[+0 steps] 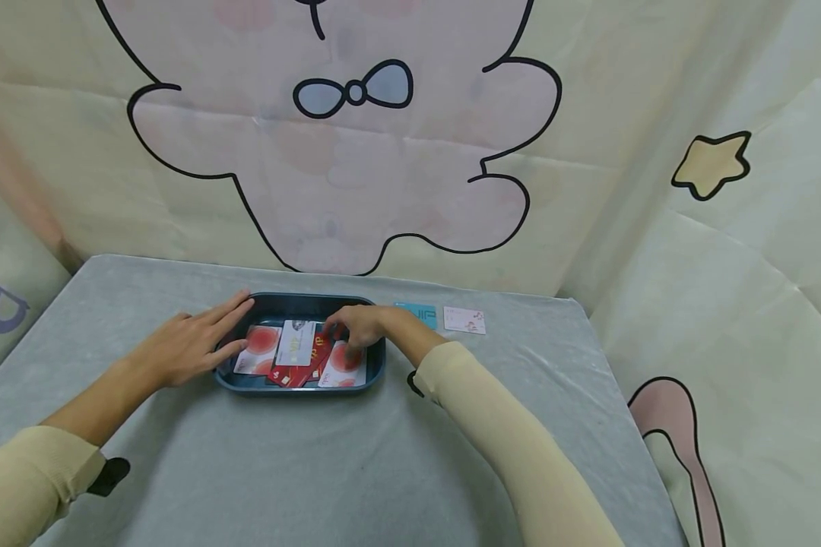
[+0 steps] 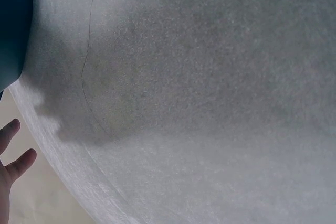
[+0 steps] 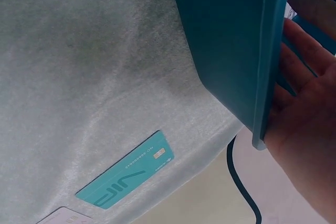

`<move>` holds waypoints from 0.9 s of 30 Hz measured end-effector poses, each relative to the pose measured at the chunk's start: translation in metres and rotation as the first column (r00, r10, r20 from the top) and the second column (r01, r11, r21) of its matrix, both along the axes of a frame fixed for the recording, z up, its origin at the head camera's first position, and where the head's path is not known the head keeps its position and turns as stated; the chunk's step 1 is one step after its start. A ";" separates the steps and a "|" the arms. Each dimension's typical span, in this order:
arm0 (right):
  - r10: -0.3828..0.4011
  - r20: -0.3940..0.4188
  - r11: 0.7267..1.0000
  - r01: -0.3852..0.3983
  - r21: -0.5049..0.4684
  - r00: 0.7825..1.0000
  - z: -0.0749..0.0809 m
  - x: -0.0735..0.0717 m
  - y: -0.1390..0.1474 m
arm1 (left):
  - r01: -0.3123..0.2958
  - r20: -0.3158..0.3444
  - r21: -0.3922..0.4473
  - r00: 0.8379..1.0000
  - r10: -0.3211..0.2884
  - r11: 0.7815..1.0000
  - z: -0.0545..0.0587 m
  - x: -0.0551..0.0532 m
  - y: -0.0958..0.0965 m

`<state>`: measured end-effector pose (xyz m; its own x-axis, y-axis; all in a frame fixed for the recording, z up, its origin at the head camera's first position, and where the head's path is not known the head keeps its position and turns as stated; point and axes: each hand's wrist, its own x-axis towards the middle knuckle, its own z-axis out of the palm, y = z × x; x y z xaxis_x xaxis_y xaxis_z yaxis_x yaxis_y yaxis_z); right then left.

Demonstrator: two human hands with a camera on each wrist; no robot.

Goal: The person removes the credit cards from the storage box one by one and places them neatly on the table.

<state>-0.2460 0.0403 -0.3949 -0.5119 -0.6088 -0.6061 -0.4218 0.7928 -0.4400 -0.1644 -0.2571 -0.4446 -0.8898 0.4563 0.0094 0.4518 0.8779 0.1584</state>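
A dark blue tray (image 1: 301, 391) holds several cards. At its left end lies a white card with red circles (image 1: 253, 363); a whitish-grey card (image 1: 296, 346) overlaps red cards (image 1: 290, 376) in the middle, and another red-circled white card (image 1: 342, 376) lies at the right. My left hand (image 1: 188, 346) rests on the tray's left rim, fingers extended. Over the right rim, my right hand (image 1: 359, 327) reaches inside with bent fingers above the right-hand cards. Its fingertips are partly hidden, so whether they pinch a card is unclear. The right wrist view shows its palm (image 3: 310, 124) beside the tray wall.
To the right of the tray, a teal card with large lettering (image 3: 126, 174) and a pale pink card (image 1: 464, 320) lie on the grey cloth-covered table (image 1: 280, 471). A curtain with cartoon drawings (image 1: 383, 190) hangs behind the table's far edge.
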 end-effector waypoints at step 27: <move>0.014 -0.009 1.000 -0.014 -0.009 1.000 0.007 0.001 -0.005 | -0.004 -0.012 0.013 1.000 0.005 1.000 -0.002 0.000 0.000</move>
<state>-0.2453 0.0358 -0.3876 -0.5085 -0.6215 -0.5960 -0.4368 0.7826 -0.4435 -0.1640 -0.2567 -0.4463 -0.8916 0.4520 0.0254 0.4497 0.8779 0.1642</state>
